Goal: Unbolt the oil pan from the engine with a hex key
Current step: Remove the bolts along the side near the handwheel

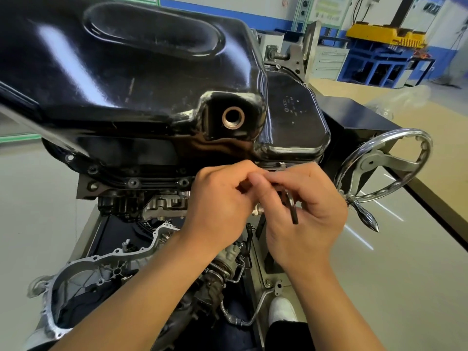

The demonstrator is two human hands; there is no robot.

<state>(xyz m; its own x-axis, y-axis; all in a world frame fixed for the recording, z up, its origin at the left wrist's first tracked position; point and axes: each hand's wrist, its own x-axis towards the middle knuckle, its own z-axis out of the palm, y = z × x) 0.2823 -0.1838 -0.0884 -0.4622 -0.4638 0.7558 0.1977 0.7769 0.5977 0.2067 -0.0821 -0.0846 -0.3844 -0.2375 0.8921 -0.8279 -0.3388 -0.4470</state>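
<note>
Close head view, forward and down

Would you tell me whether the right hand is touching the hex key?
Touching: the head view shows the right hand gripping the hex key, whose dark end juts out beneath it.

Light bright and even, coming from overhead. On the oil pan you get a broad white streak of glare across its upper left face, and smaller highlights ring its drain hole. The flange under the pan sits in soft shadow. Right of the pan the handwheel glints hard, and thin white reflections streak the floor below it. Just below the pan your left hand, right hand and the hex key are sharp, with only faint shadows. Behind the pan the workshop is soft and smeared. Straight lines away from the pan bow toward the frame edges: wide-angle distortion.
</note>
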